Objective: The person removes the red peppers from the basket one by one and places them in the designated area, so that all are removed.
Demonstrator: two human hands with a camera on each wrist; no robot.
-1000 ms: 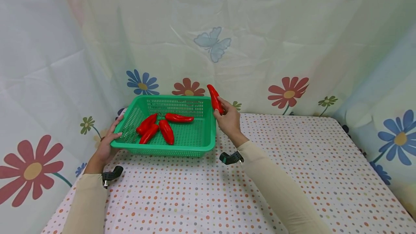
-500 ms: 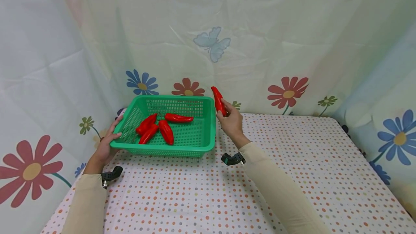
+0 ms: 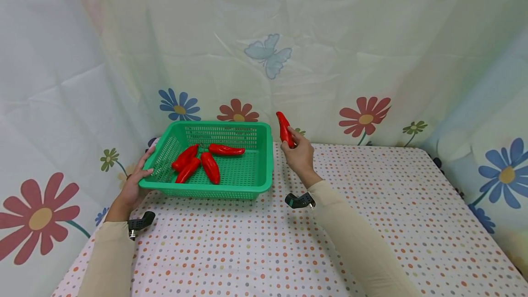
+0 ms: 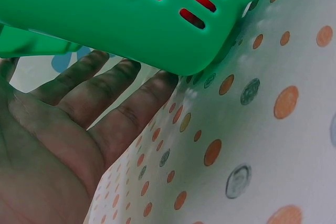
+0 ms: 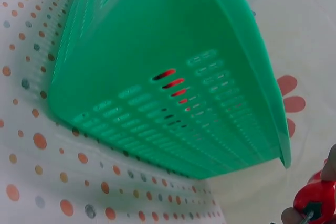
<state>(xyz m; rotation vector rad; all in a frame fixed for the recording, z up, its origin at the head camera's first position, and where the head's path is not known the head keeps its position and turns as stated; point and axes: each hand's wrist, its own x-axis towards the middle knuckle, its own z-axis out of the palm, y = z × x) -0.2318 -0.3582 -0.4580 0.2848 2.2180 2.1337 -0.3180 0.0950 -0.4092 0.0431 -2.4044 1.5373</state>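
Red pepper [image 3: 283, 127] moved rightward — right grip [image 3: 300, 154] pinching, near green basket [image 3: 206, 187].

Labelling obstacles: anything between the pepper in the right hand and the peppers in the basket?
Sideways, yes: the right wall of the green basket stands between the held pepper and the four peppers inside. Nothing else visible does.
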